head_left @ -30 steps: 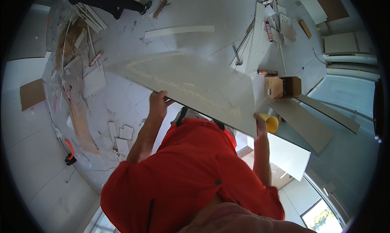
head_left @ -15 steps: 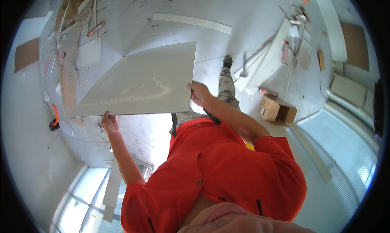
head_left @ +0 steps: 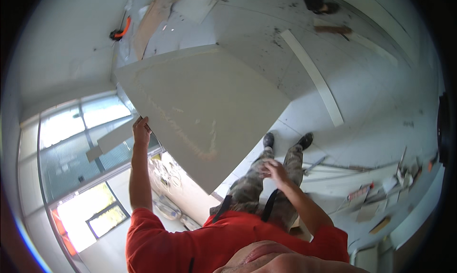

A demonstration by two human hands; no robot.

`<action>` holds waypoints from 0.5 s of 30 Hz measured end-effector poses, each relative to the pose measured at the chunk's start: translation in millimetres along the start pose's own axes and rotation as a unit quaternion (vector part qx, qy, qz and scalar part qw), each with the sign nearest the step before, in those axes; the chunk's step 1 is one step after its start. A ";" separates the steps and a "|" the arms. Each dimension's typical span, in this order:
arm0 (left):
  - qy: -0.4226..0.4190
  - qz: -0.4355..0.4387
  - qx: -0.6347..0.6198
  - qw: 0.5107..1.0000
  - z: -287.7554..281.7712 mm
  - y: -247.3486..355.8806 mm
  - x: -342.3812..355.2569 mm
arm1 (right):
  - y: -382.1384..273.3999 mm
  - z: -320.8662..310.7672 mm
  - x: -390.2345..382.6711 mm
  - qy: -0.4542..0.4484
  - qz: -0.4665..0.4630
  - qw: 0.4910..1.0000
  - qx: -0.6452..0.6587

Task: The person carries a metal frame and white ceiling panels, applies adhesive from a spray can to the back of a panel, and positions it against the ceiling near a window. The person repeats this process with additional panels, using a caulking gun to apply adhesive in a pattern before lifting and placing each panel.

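Note:
A large flat grey-white panel (head_left: 200, 102), with rough pale smears on its face, hangs tilted in front of me. My left hand (head_left: 142, 129) is closed on its left edge, with the fingers partly hidden there. Off the board, my right hand (head_left: 273, 172) is held in front of my thighs, fingers slightly bent and apart, nothing in them. A gap separates it from the panel's lower right edge.
A long white strip (head_left: 314, 78) lies on the floor ahead. Another person's dark shoe (head_left: 327, 8) shows at the top. Offcuts and a tube (head_left: 360, 192) lie at right. An orange-handled tool (head_left: 123, 29) is at upper left, windows (head_left: 95, 216) at lower left.
My right hand has let go of the panel and moved down from it. The panel has turned, its left edge still in my left hand. My view has swung toward the left-side windows.

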State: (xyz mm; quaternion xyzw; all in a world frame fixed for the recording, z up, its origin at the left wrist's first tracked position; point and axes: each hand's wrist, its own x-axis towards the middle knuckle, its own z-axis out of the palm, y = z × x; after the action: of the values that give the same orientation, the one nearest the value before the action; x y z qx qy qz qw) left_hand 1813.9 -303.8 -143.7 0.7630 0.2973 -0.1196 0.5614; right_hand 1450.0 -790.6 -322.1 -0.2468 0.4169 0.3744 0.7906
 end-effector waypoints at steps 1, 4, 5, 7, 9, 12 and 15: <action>0.011 -0.006 0.006 1.000 0.1 4.2 -4.7 | -1.0 -53.8 24.9 0.045 -0.072 0.994 -0.068; 0.057 -0.013 0.041 0.997 18.1 19.3 -31.1 | -37.7 -252.4 114.8 0.209 -0.087 0.831 -0.509; 0.052 -0.007 0.038 0.998 16.7 8.0 -34.4 | -24.0 -337.8 155.5 0.367 -0.189 0.719 -0.559; 0.049 0.059 0.167 0.983 -17.1 10.2 -25.1 | -61.8 -427.6 216.2 0.396 -0.140 0.677 -0.605; 0.020 0.246 0.678 0.693 -6.6 27.3 -17.8 | -97.7 -497.8 255.4 0.446 -0.088 0.619 -0.640; 0.066 0.022 0.583 0.810 -2.3 8.2 -28.0 | -162.3 -575.9 317.1 0.477 -0.089 0.478 -0.733; 0.167 0.007 0.498 0.851 16.2 26.5 -92.2 | -199.5 -526.3 411.5 0.490 -0.140 0.518 -0.687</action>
State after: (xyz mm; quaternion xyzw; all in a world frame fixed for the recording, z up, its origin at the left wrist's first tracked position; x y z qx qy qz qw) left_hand 1758.6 -353.4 -80.8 0.9510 0.2814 -0.1186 0.0484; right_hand 1512.5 -1120.7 -933.1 -0.9128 0.3116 0.2488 0.0887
